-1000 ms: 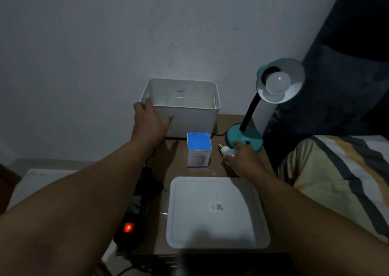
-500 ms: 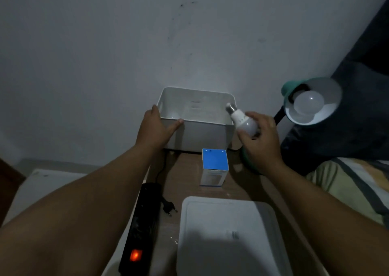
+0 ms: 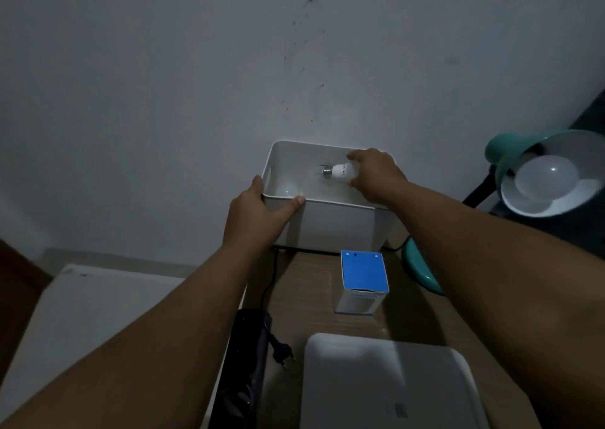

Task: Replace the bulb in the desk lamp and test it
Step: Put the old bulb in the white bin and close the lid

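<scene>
Nearest, at 6 o'clock, a flat white plastic lid (image 3: 389,382) with rounded corners lies on the brown wooden counter (image 3: 311,284). At its 9 o'clock a black power strip (image 3: 244,369) runs along the counter's edge, a loose black two-pin plug (image 3: 282,353) lying between strip and lid; the strip's orange switch light, seen half a second ago, is now out of frame. Beyond the lid stands a small white cardboard bulb box with a blue top (image 3: 361,279), where it stood before.

Further back, against the grey wall (image 3: 196,68), sits an open white plastic bin (image 3: 337,225). The left hand (image 3: 258,212) keeps its grip on the bin's near left corner, fingers outside the left wall, thumb pressed along the near rim. The right hand (image 3: 376,174) has changed most: half a second ago it held the white screw-base bulb (image 3: 339,173) above the counter in front of the bin's right corner; now it has reached over the rim, and the bulb is inside the bin, lying sideways with its metal cap toward 9 o'clock. The grip is pinching the bulb's round end between fingers and thumb. Another round white bulb (image 3: 288,191) lies in the bin's near left corner.

At 3 o'clock the teal desk lamp (image 3: 510,160) tilts its shade toward the camera, a white globe bulb (image 3: 543,179) fitted in it, unlit. Its teal base (image 3: 420,268) shows beside the right forearm.
</scene>
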